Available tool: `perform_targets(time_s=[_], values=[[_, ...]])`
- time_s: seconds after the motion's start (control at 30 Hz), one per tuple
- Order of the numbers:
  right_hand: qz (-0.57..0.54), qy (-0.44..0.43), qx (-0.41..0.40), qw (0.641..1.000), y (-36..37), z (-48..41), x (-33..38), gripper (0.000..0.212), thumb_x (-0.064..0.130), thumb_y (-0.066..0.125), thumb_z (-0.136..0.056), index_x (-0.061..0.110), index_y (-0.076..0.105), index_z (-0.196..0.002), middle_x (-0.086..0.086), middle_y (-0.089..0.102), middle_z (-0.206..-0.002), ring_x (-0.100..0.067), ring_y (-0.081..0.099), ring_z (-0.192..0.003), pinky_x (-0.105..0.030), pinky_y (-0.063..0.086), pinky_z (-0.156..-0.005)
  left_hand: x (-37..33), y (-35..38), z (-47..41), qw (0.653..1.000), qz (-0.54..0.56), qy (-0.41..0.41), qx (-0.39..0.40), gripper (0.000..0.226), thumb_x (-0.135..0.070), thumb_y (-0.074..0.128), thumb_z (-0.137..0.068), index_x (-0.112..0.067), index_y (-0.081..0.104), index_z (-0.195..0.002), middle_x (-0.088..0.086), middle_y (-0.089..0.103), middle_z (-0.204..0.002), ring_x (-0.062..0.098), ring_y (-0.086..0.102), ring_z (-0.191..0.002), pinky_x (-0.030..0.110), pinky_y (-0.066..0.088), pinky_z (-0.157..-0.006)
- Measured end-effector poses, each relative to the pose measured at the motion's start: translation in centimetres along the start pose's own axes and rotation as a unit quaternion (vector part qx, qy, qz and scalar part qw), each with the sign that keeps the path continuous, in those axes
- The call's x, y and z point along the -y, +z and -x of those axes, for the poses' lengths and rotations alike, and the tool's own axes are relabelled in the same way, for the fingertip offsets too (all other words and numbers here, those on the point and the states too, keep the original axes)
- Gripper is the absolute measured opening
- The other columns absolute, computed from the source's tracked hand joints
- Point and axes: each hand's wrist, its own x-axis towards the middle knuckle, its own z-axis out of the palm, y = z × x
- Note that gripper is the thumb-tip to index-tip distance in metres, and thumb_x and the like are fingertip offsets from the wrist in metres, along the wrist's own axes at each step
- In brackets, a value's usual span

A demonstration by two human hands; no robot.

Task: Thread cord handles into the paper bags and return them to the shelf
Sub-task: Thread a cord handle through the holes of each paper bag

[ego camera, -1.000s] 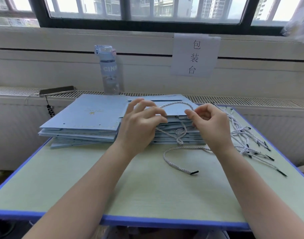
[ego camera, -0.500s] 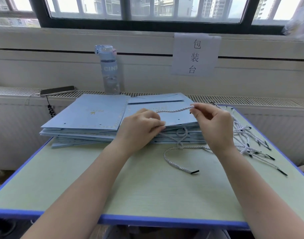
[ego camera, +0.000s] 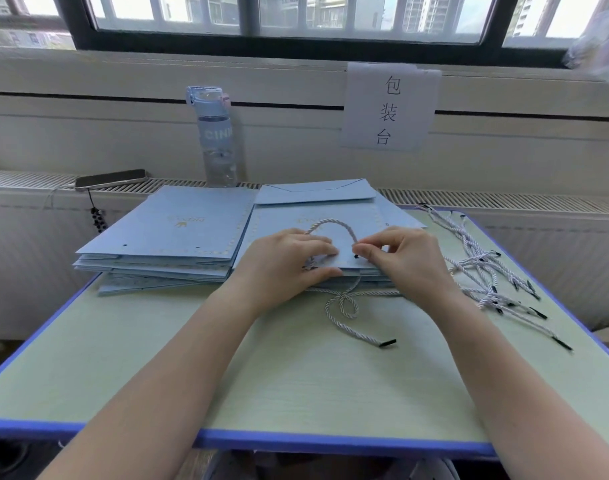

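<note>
Here, our right fingertips (ego camera: 363, 250) pinch one end of the cord (ego camera: 330, 223) at a hole near the front edge of the top paper bag (ego camera: 289, 221). Our left fingers (ego camera: 313, 245) and thumb clamp that same edge where the cord's other end runs under them, so it arches between right hand (ego camera: 408, 259) and left hand (ego camera: 282, 268). That bag lies flat on the right stack (ego camera: 365, 277) on the table (ego camera: 279, 382), beside a second stack (ego camera: 178, 230), with a looped spare cord (ego camera: 348, 311) just in front and loose cords (ego camera: 486, 275) to the right.
</note>
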Motion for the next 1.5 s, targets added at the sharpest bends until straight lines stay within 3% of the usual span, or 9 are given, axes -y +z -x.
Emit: perform_targets(time_s=[0.13,0.27,0.37,0.67,0.83,1.0,1.13,1.27,1.5], values=[[0.039,-0.014,0.030,0.999,0.0,-0.2,-0.1,0.003,0.021,0.073,-0.080,0.021,0.076,-0.080,0.011,0.062,-0.076,0.011,0.048,-0.063,-0.007,0.030,-0.060,0.0,-0.1,0.0,1.000,0.011,0.028,-0.008,0.038,-0.050,0.056,-0.081,-0.024,0.074,-0.102,-0.013,0.070,-0.108,0.015,0.064,-0.100,0.030,0.051,-0.079],[0.056,-0.019,0.068,0.996,0.2,-0.2,-0.2,0.016,0.019,0.061,-0.090,0.019,0.074,-0.100,0.013,0.060,-0.089,-0.003,0.050,-0.083,-0.016,0.033,-0.072,0.2,0.1,0.0,0.997,0.054,0.042,-0.039,0.033,-0.048,0.057,-0.082,-0.023,0.076,-0.092,-0.009,0.074,-0.092,0.015,0.069,-0.082,0.035,0.056,-0.067],[0.021,-0.032,0.009,0.999,0.1,0.0,0.2,0.024,0.017,0.055,-0.093,0.025,0.068,-0.110,0.009,0.065,-0.087,-0.009,0.054,-0.083,-0.008,0.035,-0.069,-0.1,0.0,0.0,0.993,0.059,0.026,-0.101,0.034,-0.049,0.052,-0.083,-0.025,0.076,-0.088,-0.009,0.074,-0.079,0.015,0.068,-0.068,0.034,0.054,-0.056],[0.016,-0.101,0.006,0.995,-0.2,0.5,0.8,0.026,0.031,0.053,-0.083,0.021,0.074,-0.094,0.019,0.066,-0.088,-0.009,0.053,-0.096,-0.004,0.034,-0.080,-0.5,-0.5,0.0,0.981,0.003,0.023,-0.192,0.026,-0.044,0.054,-0.086,-0.027,0.074,-0.080,-0.012,0.070,-0.066,0.012,0.064,-0.056,0.026,0.047,-0.046],[-0.013,-0.084,0.045,0.995,-0.4,0.3,0.6,0.013,0.019,0.062,-0.089,0.020,0.074,-0.096,0.018,0.066,-0.095,-0.010,0.054,-0.102,-0.014,0.040,-0.085,-0.5,-0.5,0.0,0.973,-0.018,0.007,-0.230,0.022,-0.041,0.058,-0.085,-0.026,0.073,-0.077,-0.012,0.068,-0.066,0.010,0.063,-0.058,0.026,0.046,-0.043],[-0.027,-0.076,0.055,0.995,-0.1,0.4,0.9,0.014,0.015,0.059,-0.091,0.013,0.072,-0.092,0.015,0.063,-0.090,-0.003,0.055,-0.093,-0.003,0.037,-0.076,-0.6,-0.2,-0.1,0.967,-0.004,0.011,-0.254,0.001,-0.021,0.071,-0.081,-0.022,0.070,-0.080,-0.008,0.070,-0.073,0.017,0.066,-0.065,0.031,0.050,-0.054],[-0.032,-0.087,0.010,0.996,0.4,0.5,1.0,0.013,0.015,0.059,-0.091,0.014,0.072,-0.088,0.007,0.067,-0.083,-0.004,0.057,-0.079,-0.013,0.042,-0.069,-1.0,0.4,-0.4,0.969,0.002,0.076,-0.237,0.016,-0.004,0.065,-0.080,-0.018,0.071,-0.075,-0.007,0.070,-0.088,0.019,0.062,-0.083,0.034,0.045,-0.070],[-0.064,-0.086,-0.051,0.993,0.9,0.7,1.2,0.010,0.017,0.061,-0.090,0.021,0.070,-0.086,0.020,0.064,-0.073,0.003,0.057,-0.070,-0.011,0.042,-0.063,-0.7,0.3,-0.4,0.967,-0.008,0.054,-0.250,0.012,-0.011,0.064,-0.076,-0.018,0.074,-0.079,-0.010,0.070,-0.088,0.021,0.059,-0.083,0.030,0.038,-0.079],[-0.095,-0.052,-0.082,0.991,1.7,1.0,1.4,0.012,0.021,0.060,-0.091,0.024,0.069,-0.084,0.013,0.065,-0.071,-0.009,0.059,-0.069,-0.027,0.046,-0.065,-1.1,0.3,-0.4,0.971,-0.020,0.019,-0.237,0.020,-0.044,0.069,-0.076,-0.025,0.075,-0.076,-0.012,0.069,-0.089,0.019,0.058,-0.089,0.040,0.037,-0.091]])
